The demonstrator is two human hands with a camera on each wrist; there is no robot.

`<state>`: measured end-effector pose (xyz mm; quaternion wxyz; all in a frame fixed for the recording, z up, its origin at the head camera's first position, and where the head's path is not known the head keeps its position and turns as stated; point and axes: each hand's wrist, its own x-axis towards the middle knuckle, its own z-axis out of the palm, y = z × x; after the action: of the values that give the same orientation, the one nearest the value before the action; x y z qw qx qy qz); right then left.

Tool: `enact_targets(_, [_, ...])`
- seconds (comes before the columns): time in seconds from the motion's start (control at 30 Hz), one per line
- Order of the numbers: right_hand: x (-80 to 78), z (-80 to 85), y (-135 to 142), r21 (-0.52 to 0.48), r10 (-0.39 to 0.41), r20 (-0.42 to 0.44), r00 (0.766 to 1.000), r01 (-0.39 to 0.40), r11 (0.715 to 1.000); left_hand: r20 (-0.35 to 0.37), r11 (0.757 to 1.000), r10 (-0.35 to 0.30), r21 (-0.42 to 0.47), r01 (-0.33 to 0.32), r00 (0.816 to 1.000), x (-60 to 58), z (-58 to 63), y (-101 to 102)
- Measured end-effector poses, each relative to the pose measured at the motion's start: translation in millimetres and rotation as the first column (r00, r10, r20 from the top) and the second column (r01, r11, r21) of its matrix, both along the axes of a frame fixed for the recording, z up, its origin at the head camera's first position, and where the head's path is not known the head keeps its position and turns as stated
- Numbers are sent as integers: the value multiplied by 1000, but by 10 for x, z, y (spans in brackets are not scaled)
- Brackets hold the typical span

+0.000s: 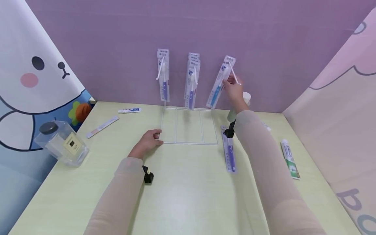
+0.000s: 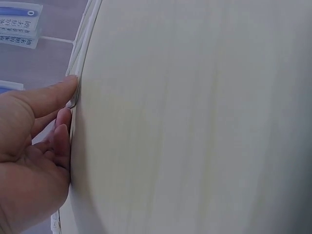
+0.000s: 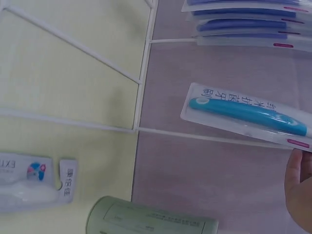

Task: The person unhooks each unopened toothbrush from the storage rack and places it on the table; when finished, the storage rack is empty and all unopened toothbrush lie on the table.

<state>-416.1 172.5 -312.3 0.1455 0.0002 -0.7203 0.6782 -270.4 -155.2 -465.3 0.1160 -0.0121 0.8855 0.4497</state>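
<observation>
My right hand [image 1: 234, 91] grips the side of a packaged blue toothbrush [image 1: 216, 93], which hangs tilted at the right-hand hook of a white wire rack [image 1: 188, 143]. In the right wrist view the blue handle of this toothbrush [image 3: 248, 116] shows through its clear pack, with fingertips at the pack's edge. My left hand [image 1: 148, 142] pinches the rack's front left corner; the left wrist view has thumb and fingers of that hand [image 2: 29, 131] around the wire. Packaged purple toothbrushes hang from the middle hook [image 1: 191, 98] and the left hook [image 1: 165, 88].
Another packaged toothbrush [image 1: 230, 153] lies right of the rack. A green bottle [image 1: 231, 116] stands partly behind my right forearm. A toothpaste tube [image 1: 290, 160] lies far right. At left are a clear container [image 1: 71, 143], a narrow packet [image 1: 102, 126] and a small tube [image 1: 130, 110].
</observation>
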Motion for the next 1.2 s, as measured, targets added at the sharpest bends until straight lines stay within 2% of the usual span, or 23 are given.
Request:
enact_targets(0.23, [275, 132, 209, 44, -32, -8, 999, 32, 999, -13, 1000, -9, -1, 9, 1000, 1, 3, -1])
enact_targets(0.33, [356, 181, 342, 58, -20, -9, 1000, 21, 998, -15, 1000, -14, 2, 14, 1000, 1, -1, -7])
enact_targets(0.47, [438, 166, 573, 84, 46, -2, 999, -45, 995, -16, 1000, -10, 1, 10, 1000, -5, -8, -18])
enact_targets(0.57, [525, 94, 770, 139, 116, 56, 992, -123, 983, -10, 1000, -8, 1, 8, 1000, -10, -12, -22])
enact_targets(0.7, [690, -78, 991, 277, 184, 172, 968, -227, 934, 0, 1000, -12, 3, 12, 1000, -11, -9, -30])
enact_targets(0.8, [815, -277, 1112, 321, 226, 233, 946, -294, 900, 0, 1000, -16, 3, 16, 1000, -9, -6, -33])
enact_targets(0.9, [927, -529, 1219, 273, 269, 294, 917, -350, 896, 0, 1000, -20, 5, 20, 1000, -9, -9, -27])
enact_targets(1.0, [1042, -791, 1301, 199, 310, 373, 875, -402, 894, -1, 1000, -25, 8, 25, 1000, -11, -12, -17])
enact_targets(1.13, [1161, -1077, 1354, 145, 329, 476, 815, -442, 885, -4, 1000, -28, 1, 28, 1000, -12, 0, -12])
enact_targets(1.2, [1196, -1179, 1361, 129, 323, 514, 794, -444, 887, -5, 1000, -29, -5, 29, 1000, -11, 3, -13])
